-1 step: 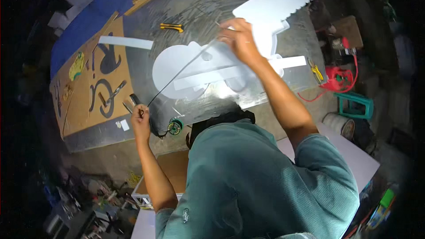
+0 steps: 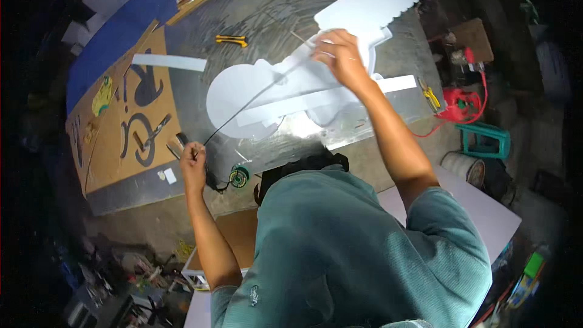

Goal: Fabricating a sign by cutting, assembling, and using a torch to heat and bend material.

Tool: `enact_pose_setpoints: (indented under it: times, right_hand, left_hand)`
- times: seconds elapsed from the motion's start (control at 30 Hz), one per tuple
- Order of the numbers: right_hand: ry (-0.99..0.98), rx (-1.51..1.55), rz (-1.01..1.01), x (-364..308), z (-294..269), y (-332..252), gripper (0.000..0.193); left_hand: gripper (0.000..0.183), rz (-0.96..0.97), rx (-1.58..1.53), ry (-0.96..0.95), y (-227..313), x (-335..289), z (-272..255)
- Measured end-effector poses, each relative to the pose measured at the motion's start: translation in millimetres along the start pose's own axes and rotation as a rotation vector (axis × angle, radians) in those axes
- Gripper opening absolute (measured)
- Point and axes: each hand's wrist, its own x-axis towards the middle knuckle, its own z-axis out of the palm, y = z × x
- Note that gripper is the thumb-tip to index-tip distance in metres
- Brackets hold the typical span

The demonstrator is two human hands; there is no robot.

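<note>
A long, thin dark strip (image 2: 243, 108) runs slantwise between my hands, above the table. Its near end is pinched in my closed left hand (image 2: 194, 167), by the table's front edge. Further up, my right hand (image 2: 345, 65) has its fingers closed at the far end, though blur hides the exact grip. Under the strip lies a white cut-out panel (image 2: 234, 94) with a rounded end, crossed by a flat white strip (image 2: 291, 104). A larger white piece with a jagged edge (image 2: 364, 5) lies beyond my right hand.
A yellow-black cutter (image 2: 231, 41) and another white strip (image 2: 170, 61) lie behind. Left is a brown board with dark letter shapes (image 2: 164, 140). A green-black spool (image 2: 239, 175) sits at the front edge, yellow pliers (image 2: 432, 98) at right. A green stool (image 2: 484, 141) stands beyond.
My right hand has shifted a little to the right with its end of the strip. The left hand stays nearly in place, and the whole view has moved slightly.
</note>
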Motion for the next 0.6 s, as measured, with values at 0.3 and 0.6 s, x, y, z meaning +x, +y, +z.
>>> enact_pose_setpoints:
  times: [0.3,0.6]
  right_hand:
    - [0.011,0.379,1.048,-187,-121,81,0.016]
    - [0.569,0.944,1.591,-282,-74,162,0.012]
  left_hand:
    - [0.01,0.243,0.262,-0.346,-57,91,70]
    - [0.012,0.221,0.544,-0.396,-67,103,153]
